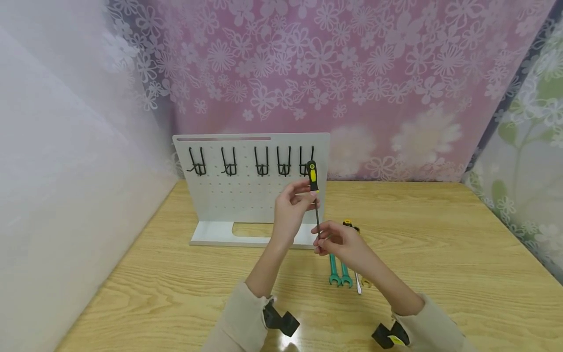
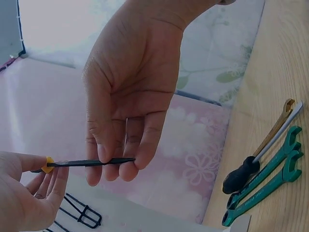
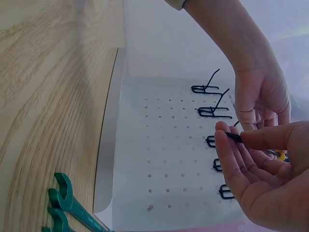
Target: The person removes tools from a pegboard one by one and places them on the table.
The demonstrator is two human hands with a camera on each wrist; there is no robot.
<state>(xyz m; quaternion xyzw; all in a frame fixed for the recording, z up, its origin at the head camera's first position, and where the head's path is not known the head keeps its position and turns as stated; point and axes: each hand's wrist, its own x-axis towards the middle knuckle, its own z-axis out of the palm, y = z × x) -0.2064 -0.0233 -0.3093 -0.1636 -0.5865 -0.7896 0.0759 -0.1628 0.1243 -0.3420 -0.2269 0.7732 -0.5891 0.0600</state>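
Observation:
A screwdriver [image 1: 313, 175] with a black and yellow handle is held upright in front of the pegboard's right edge, its handle on top. My left hand [image 1: 291, 211] pinches it where the handle meets the dark shaft. Lower down, the thumb and fingers of my right hand [image 1: 345, 244] pinch the shaft near its tip. In the left wrist view the right hand [image 2: 133, 92] covers little of the dark tip. The right wrist view shows the tip between the right hand's [image 3: 270, 179] thumb and fingers.
A white pegboard [image 1: 228, 203] with several black double hooks [image 1: 261, 162] stands on the wooden table [image 1: 418, 220]. Below my right hand lie two green wrenches [image 2: 270, 188], a second screwdriver [image 2: 241, 175] and a gold-coloured wrench [image 2: 275, 128]. A patterned curtain [image 1: 352, 58] hangs behind.

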